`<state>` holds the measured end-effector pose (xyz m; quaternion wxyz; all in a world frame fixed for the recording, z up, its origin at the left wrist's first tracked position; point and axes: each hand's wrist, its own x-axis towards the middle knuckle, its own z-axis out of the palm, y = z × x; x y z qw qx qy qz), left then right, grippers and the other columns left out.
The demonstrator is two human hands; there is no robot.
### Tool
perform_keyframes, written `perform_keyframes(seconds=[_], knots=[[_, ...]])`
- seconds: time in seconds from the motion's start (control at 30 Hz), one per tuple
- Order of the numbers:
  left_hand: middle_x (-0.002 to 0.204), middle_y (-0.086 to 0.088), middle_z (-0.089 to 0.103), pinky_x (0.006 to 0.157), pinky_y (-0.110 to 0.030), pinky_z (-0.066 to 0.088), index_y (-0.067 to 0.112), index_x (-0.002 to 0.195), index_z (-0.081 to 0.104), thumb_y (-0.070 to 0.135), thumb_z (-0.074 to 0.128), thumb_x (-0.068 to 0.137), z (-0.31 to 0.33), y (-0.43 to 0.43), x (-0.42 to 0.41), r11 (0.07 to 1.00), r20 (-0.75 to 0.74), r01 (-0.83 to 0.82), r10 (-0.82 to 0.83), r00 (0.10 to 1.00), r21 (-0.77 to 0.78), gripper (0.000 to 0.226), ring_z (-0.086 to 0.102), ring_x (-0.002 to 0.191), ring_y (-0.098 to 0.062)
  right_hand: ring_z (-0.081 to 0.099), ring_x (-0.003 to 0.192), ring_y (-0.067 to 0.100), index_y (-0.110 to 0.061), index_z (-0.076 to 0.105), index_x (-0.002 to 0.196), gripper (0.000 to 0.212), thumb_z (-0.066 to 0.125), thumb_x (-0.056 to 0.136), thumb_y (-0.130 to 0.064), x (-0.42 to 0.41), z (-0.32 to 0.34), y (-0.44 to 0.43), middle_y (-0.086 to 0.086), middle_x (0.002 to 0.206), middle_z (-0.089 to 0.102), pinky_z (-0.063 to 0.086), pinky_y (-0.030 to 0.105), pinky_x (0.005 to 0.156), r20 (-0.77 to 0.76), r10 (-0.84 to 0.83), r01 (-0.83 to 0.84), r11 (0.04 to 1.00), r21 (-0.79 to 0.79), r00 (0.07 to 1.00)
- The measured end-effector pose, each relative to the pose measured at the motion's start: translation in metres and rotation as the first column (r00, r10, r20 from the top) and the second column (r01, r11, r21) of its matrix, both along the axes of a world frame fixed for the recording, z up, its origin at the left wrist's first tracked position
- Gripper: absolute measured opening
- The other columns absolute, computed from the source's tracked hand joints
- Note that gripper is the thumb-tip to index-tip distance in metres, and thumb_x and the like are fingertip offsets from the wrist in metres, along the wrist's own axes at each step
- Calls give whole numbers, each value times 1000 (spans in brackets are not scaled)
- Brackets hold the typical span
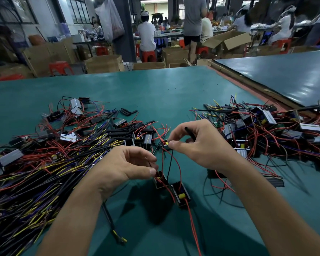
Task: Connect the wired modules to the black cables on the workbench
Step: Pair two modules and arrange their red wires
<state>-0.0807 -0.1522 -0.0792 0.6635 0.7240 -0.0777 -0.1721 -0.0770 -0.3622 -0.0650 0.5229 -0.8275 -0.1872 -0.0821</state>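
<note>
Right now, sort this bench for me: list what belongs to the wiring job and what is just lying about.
In the job: left hand pinching a wired module; right hand pinching a black cable; second module beside it; cable pile, left; module pile, right.
Lying about: cardboard boxes; red stools; neighbouring table.

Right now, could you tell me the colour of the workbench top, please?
The workbench top is teal green; the head view shows it best.

The left hand (126, 163) hides what its grip holds at the black module (160, 180). The cable pile (35, 172) runs off the left edge, a red wire (192, 228) off the bottom.
</note>
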Motion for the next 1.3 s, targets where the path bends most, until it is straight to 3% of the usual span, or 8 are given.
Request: perform_keyframes(seconds=[0.23,0.37,0.47,0.53,0.63,0.97,1.17,1.3], knots=[[76,-16,74,54,-24,56,2,83,68,0,75,71,0,-13,-3,997,30,-68,67,997,29,14,67,55,-18,40,45,0,-11,75,84,10,68,89,-5,-1,-1,4,20,76,63,31,9,49,3,56,-56,994,-92,998],[71,-8,74,52,-23,52,9,78,72,5,74,77,-1,-16,-4,996,120,-61,53,991,65,5,65,58,-15,45,54,1,-13,75,79,9,72,85,-7,0,-4,7,17,75,65,36,17,53,37,65,-62,995,-77,997],[68,-6,73,49,-19,50,12,77,77,3,72,80,-2,-18,-6,998,151,-54,48,987,37,10,62,54,-12,55,60,14,-12,76,78,7,75,83,-7,1,-6,8,11,72,68,44,30,58,58,72,-69,996,-52,996],[69,-6,73,49,-18,49,12,78,78,3,71,81,-2,-19,-6,998,164,-56,50,985,29,12,61,53,-11,53,56,-1,-11,77,77,7,77,82,-6,1,-6,7,2,65,66,39,17,55,69,97,-95,995,-38,993],[69,-6,73,50,-19,49,12,78,79,4,71,80,-3,-19,-5,998,165,-55,52,985,13,11,61,52,-11,47,46,-5,-8,77,79,6,76,81,-2,2,-6,7,-10,61,58,32,5,50,70,121,-120,993,-18,990],[62,-7,69,50,-17,47,13,75,80,16,77,59,-4,-25,-9,997,207,-52,65,976,-64,17,54,49,-7,53,49,-8,-1,77,82,4,75,82,2,0,-3,4,-21,54,62,35,4,52,61,121,-120,993,-23,991],[64,-3,70,49,-15,43,17,73,80,16,78,61,-6,-29,-8,996,218,-89,93,972,-25,12,53,51,-5,48,40,-7,3,76,88,6,70,86,3,-1,0,0,-26,41,50,31,3,44,39,140,-138,989,-62,989],[58,-4,64,47,-17,41,16,71,80,14,77,65,-6,-27,-6,997,190,-76,79,979,-21,7,48,48,-7,50,45,-7,1,76,87,6,73,83,3,-2,2,-2,-17,53,60,33,4,49,16,143,-143,990,-19,990]])
